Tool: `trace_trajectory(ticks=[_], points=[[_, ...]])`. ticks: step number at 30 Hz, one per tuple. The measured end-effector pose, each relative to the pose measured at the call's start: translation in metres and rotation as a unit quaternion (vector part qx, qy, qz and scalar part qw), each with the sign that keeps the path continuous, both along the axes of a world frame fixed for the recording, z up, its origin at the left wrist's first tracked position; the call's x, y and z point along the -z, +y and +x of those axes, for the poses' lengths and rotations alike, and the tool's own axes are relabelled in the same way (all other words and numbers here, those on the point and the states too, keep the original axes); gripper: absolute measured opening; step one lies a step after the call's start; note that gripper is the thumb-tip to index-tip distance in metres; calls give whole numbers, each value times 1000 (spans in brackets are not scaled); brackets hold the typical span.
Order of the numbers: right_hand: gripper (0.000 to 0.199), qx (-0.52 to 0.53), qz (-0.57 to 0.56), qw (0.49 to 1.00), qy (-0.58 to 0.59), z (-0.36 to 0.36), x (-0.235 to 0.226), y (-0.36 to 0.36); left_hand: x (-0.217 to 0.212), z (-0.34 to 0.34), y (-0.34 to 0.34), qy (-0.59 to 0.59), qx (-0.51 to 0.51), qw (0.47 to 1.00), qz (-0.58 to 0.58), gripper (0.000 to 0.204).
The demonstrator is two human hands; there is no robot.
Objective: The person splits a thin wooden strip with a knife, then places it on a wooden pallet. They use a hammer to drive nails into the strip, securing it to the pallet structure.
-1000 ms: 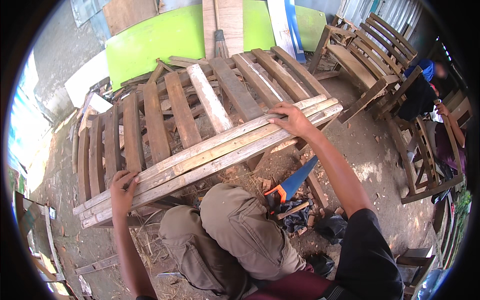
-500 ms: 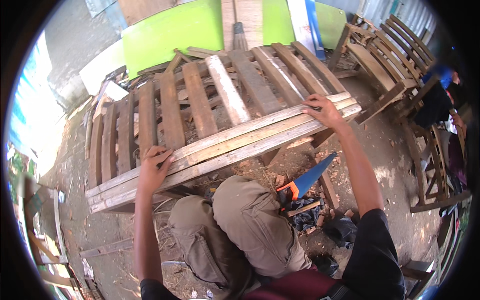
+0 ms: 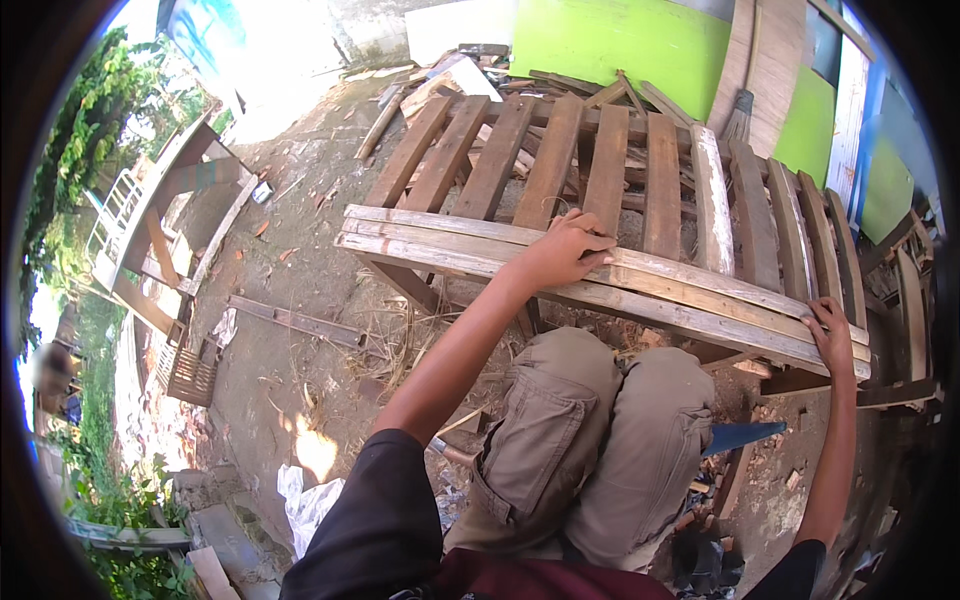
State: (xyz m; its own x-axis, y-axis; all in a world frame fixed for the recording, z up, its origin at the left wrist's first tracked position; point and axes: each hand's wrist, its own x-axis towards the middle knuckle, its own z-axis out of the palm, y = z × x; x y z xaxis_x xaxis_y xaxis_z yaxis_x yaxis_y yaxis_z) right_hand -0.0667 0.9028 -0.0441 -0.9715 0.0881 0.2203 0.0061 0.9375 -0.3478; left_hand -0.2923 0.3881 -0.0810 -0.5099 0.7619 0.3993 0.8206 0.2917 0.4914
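Observation:
Three long weathered wooden strips (image 3: 690, 292) lie side by side along the near edge of a slatted wooden frame (image 3: 607, 175). One slat of the frame has worn white paint (image 3: 710, 200); the others are brown. My left hand (image 3: 570, 250) is closed on the strips near their middle, thumb and fingertips pressed at the upper faces. Close to the right end, my right hand (image 3: 832, 338) grips the same strips, its fingers curled over the top. The undersides of both hands are hidden. Below, past my knee, the blue blade of a handsaw (image 3: 745, 437) shows; its handle is hidden.
Scrap wood (image 3: 465, 80) is heaped behind the frame against green panels (image 3: 620, 45), where a broom (image 3: 740, 115) leans. A wooden table-like frame (image 3: 170, 215) and a plastic basket (image 3: 188, 368) stand at left. A metal-looking bar (image 3: 300, 322) and white sheeting (image 3: 308, 505) lie on the ground.
The view has swung left, so the frame and both hands appear farther right. Both hands stay at about the same places on the strips. My knee now covers the saw's orange handle.

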Motion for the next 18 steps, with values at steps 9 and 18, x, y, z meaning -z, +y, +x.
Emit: trace_trajectory(ticks=[9,18], points=[[35,13,30,999,-10,9,7,25,-6,7,9,2,-14,1000,-17,35],[39,-14,3,1000,22,10,0,9,-13,-29,-100,91,-163,982,-13,36]])
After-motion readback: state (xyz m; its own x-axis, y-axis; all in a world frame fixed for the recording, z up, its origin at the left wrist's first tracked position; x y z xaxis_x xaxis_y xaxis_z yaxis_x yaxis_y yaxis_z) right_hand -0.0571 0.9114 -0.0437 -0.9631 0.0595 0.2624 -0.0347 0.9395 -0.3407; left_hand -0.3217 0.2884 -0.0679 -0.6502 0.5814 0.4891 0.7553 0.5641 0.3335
